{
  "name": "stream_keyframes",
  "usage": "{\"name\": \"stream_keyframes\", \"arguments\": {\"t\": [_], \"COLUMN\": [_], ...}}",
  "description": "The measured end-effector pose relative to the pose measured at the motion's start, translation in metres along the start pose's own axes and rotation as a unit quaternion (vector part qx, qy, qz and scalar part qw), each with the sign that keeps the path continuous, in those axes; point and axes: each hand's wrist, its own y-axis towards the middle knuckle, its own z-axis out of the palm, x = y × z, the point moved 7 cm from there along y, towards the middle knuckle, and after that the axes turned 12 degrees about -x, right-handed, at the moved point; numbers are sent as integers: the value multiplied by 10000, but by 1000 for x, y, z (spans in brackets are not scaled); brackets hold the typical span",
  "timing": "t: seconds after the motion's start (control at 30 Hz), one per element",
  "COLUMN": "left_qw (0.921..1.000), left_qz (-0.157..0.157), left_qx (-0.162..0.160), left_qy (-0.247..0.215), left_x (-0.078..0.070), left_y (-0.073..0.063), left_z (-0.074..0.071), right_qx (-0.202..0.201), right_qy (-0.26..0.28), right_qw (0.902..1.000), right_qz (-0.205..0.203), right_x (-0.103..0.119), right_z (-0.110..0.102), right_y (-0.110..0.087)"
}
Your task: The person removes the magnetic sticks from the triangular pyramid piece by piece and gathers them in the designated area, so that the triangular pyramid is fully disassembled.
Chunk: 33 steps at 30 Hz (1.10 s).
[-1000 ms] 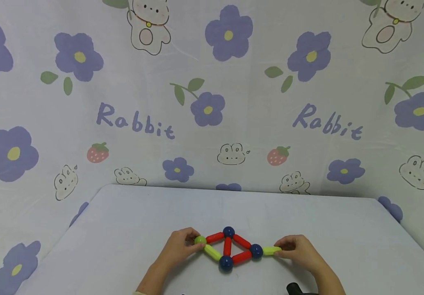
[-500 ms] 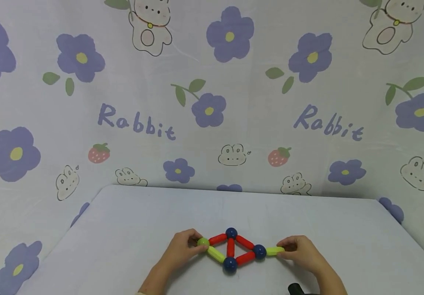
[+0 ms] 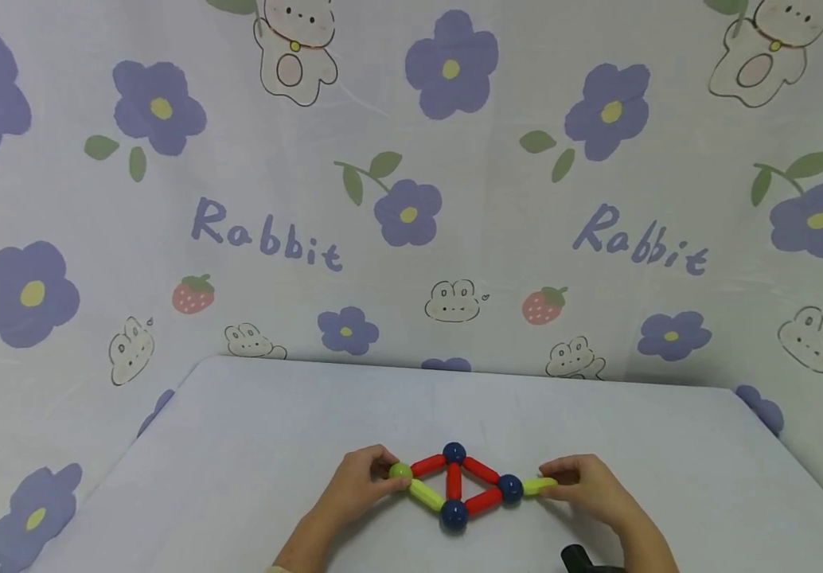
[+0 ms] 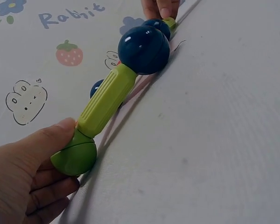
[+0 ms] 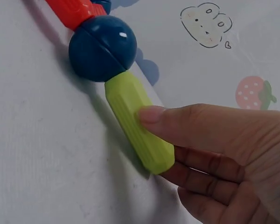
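A magnetic stick-and-ball shape lies low over the white table, with three dark blue balls point(image 3: 454, 515), several red rods point(image 3: 484, 502) and a green ball point(image 3: 400, 471) at its left corner. My left hand point(image 3: 360, 481) pinches that green ball between thumb and fingers. From the green ball a yellow-green rod point(image 4: 107, 99) runs to the nearest blue ball point(image 4: 143, 50). Another yellow-green rod point(image 5: 139, 122) sticks out from the right-hand blue ball point(image 5: 102, 48). My right hand point(image 3: 587, 487) holds its free end, thumb on top and fingers beneath, as the right wrist view shows.
The white tabletop point(image 3: 297, 414) spreads around the shape. Behind it hangs a cloth point(image 3: 497, 239) printed with flowers and rabbits. A black rounded object point(image 3: 578, 559) pokes in at the bottom edge beside my right forearm.
The whole shape has shifted slightly to the right, together with both hands. Each hand keeps its hold, and the joined pieces stay in the same arrangement.
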Motion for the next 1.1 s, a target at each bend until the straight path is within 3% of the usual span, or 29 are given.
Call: {"name": "stream_keyframes", "arguments": {"t": [0.27, 0.7, 1.1], "left_qw": [9999, 9998, 9996], "left_qz": [6, 34, 172], "left_qx": [12, -55, -90], "left_qy": [-163, -178, -215], "left_x": [0, -1, 0], "left_y": [-2, 0, -2], "left_z": [2, 0, 1], "right_qx": [-189, 169, 489], "right_qy": [-370, 50, 711], "right_qw": [9991, 9972, 9868], "right_qz": [-112, -723, -1372], "right_x": [25, 86, 123], "right_z": [0, 40, 78], "right_y": [4, 8, 2]}}
